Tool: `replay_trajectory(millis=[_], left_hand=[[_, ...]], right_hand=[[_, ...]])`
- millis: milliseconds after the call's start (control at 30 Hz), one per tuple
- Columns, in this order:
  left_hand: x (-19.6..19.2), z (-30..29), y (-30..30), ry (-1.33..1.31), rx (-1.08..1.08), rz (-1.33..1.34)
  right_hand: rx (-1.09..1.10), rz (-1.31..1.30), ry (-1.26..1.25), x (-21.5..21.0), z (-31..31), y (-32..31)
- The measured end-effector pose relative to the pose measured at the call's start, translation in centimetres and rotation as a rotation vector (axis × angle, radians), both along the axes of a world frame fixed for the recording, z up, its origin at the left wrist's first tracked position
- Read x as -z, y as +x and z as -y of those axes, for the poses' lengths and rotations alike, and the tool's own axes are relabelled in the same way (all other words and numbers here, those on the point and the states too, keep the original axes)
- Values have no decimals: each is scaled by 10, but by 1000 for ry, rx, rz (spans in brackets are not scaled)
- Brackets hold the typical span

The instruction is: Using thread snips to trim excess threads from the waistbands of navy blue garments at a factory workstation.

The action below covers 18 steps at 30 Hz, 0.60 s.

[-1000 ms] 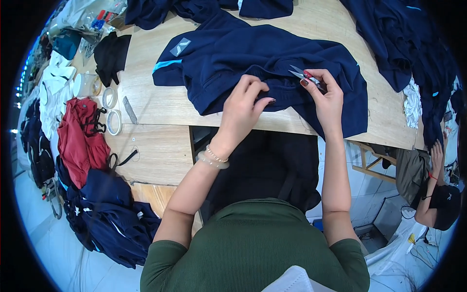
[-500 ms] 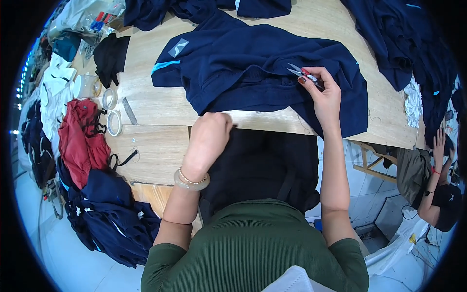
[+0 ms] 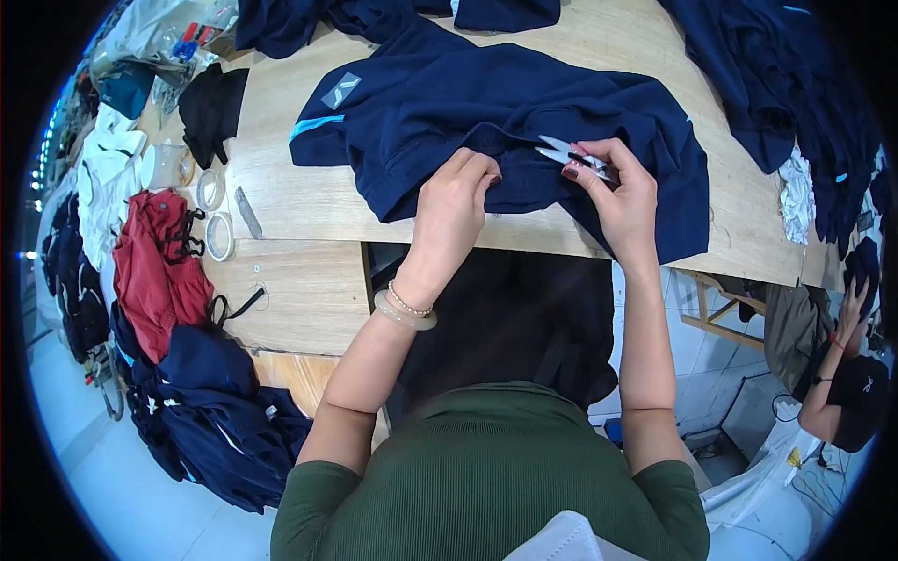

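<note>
Hands [image 3: 454, 201] pinch navy garment [image 3: 486, 112], apparently holding snips [image 3: 569, 154]

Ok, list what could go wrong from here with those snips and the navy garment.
1. The right hand holds the thread snips with blades pointing toward the left hand, which pinches the fabric close by; a slip might nick a finger.
2. The navy garment is bunched where the hands meet, so a cut could catch a fold underneath.
3. Its lower edge hangs over the table rim and might slide off.
</note>
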<state>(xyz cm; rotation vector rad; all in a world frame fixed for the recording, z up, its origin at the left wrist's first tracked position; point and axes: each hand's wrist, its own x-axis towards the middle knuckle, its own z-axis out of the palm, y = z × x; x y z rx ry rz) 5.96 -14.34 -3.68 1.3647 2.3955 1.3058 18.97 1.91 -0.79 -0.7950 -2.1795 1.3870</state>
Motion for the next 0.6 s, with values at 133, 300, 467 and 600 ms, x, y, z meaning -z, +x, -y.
replay_trajectory(millis=[133, 300, 467, 600], left_hand=[[2, 0, -3, -3, -19, 135], [0, -1, -3, -17, -57, 184], [-1, -1, -4, -27, -49, 175], [-3, -2, -4, -27, -49, 169]], right_hand=[[-81, -89, 419, -1, 10, -6], [-164, -29, 661, 0, 14, -13], [-204, -22, 717, 5, 14, -15], [-218, -10, 747, 5, 17, -18]])
